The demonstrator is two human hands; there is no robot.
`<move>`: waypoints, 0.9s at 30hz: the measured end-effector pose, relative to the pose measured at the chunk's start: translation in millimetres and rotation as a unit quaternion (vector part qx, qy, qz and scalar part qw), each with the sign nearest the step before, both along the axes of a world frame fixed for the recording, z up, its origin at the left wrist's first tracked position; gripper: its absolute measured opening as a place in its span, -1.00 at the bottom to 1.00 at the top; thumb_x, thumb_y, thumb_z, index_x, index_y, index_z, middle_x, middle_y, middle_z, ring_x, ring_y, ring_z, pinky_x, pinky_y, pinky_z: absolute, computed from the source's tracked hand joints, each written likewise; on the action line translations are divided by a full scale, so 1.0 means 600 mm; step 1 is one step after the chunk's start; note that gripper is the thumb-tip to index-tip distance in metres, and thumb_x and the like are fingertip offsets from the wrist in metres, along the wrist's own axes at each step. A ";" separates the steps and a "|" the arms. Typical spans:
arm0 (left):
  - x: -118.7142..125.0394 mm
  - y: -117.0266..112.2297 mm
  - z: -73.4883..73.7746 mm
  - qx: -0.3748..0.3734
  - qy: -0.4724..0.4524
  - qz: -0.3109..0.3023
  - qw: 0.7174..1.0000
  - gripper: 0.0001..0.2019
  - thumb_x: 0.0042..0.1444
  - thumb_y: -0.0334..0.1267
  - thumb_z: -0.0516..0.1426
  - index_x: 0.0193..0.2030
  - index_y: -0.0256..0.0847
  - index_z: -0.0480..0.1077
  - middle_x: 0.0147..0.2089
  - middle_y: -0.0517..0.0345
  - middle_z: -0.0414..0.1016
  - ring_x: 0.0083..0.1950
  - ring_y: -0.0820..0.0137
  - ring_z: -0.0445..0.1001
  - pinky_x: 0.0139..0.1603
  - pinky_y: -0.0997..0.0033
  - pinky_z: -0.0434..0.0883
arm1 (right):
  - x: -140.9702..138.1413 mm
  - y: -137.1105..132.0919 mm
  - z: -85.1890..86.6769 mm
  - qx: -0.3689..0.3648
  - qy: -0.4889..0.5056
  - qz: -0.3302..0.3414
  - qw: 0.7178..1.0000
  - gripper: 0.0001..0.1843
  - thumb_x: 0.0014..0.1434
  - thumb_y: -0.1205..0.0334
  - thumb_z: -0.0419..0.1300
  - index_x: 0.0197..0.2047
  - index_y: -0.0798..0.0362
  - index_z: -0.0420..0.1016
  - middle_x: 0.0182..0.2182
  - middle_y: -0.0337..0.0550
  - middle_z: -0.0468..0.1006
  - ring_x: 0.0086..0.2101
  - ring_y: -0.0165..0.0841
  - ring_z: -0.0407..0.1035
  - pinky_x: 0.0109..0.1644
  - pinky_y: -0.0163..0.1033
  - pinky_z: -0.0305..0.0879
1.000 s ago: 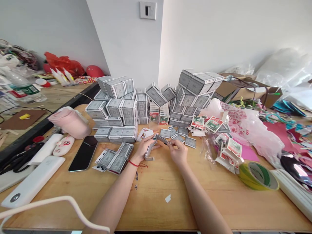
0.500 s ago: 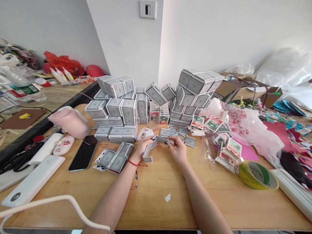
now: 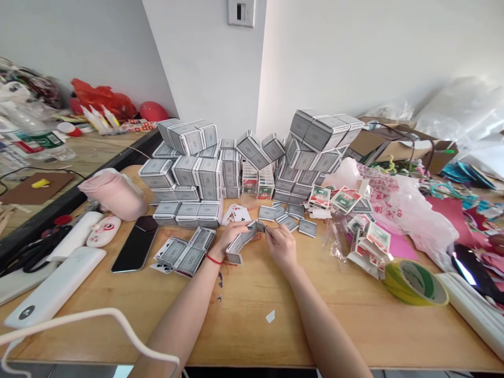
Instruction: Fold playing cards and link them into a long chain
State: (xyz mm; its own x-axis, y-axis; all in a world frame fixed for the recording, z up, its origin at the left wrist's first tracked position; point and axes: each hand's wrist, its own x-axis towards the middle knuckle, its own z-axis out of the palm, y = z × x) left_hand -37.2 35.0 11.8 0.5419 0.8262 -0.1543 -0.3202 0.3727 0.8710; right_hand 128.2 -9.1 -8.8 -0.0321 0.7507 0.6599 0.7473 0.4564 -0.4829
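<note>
Between my hands is a folded strip of playing cards (image 3: 241,241), patterned grey on the outside and bent into several panels. My left hand (image 3: 230,237) is closed on its left part, and my right hand (image 3: 281,244) pinches its right end. Just beyond lie loose folded card pieces (image 3: 289,224) and a few face-up playing cards (image 3: 236,213). Left of my left wrist rests a group of joined card pieces (image 3: 187,252) on top of face-up cards. Behind stand stacked blocks made of cards (image 3: 199,176), with more blocks (image 3: 315,134) on the right.
A phone (image 3: 135,244), a white power bank (image 3: 55,286) and a pink pouch (image 3: 114,193) lie on the left. To the right are opened card boxes (image 3: 370,244), a roll of yellow tape (image 3: 417,283) and a plastic bag (image 3: 409,210). A paper scrap (image 3: 270,316) is near the front.
My right hand has turned inward and drawn slightly left, folding the right end of the card strip further. My left hand keeps its grip; the view has shifted slightly.
</note>
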 end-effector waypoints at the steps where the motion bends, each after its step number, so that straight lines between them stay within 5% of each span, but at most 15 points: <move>1: -0.001 0.000 0.001 -0.005 -0.002 -0.005 1.000 -0.69 -0.16 -0.35 0.12 -0.21 -0.23 0.49 -0.17 0.08 0.52 -0.01 0.17 0.38 -0.02 0.15 0.35 | 0.001 0.000 -0.001 0.002 -0.004 0.003 1.000 -0.79 0.12 0.33 0.01 -0.33 0.01 0.47 -0.57 -0.18 0.46 -0.50 -0.35 0.21 -0.39 -0.25 0.21; 11: -0.010 0.003 0.002 -0.027 0.004 -0.039 0.999 -0.66 -0.18 -0.35 0.11 -0.17 -0.25 0.47 -0.15 0.04 0.50 0.00 0.13 0.37 -0.01 0.10 0.33 | 0.003 -0.002 -0.003 -0.009 -0.010 0.008 1.000 -0.77 0.14 0.29 0.00 -0.32 0.01 0.49 -0.58 -0.17 0.46 -0.51 -0.35 0.22 -0.41 -0.26 0.21; 17: -0.002 0.001 0.005 0.065 0.034 -0.003 0.997 -0.68 -0.15 -0.34 0.12 -0.18 -0.23 0.48 -0.07 0.07 0.47 0.14 0.21 0.23 0.19 0.22 0.11 | -0.003 -0.001 0.002 -0.071 0.101 -0.025 0.992 -0.79 0.10 0.19 0.06 -0.40 -0.02 0.52 -0.63 -0.21 0.40 -0.53 -0.36 0.24 -0.46 -0.28 0.21; 27: 0.003 -0.002 -0.005 0.011 -0.014 0.053 0.998 -0.60 -0.12 -0.33 0.13 -0.06 -0.15 0.40 0.08 0.11 0.34 0.08 0.20 0.30 0.04 0.16 0.32 | -0.003 0.012 -0.006 -0.091 0.162 -0.002 0.983 -0.84 0.06 0.25 0.07 -0.32 0.00 0.47 -0.38 -0.14 0.46 -0.34 -0.34 0.33 -0.28 -0.24 0.28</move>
State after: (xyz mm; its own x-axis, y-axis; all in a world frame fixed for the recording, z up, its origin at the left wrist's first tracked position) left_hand -35.6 33.6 8.9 0.4557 0.8817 -0.1223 -0.3806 0.3172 0.8686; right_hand 126.1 -1.9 -12.1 0.1610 0.8564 0.4906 0.5428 0.3384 -0.7687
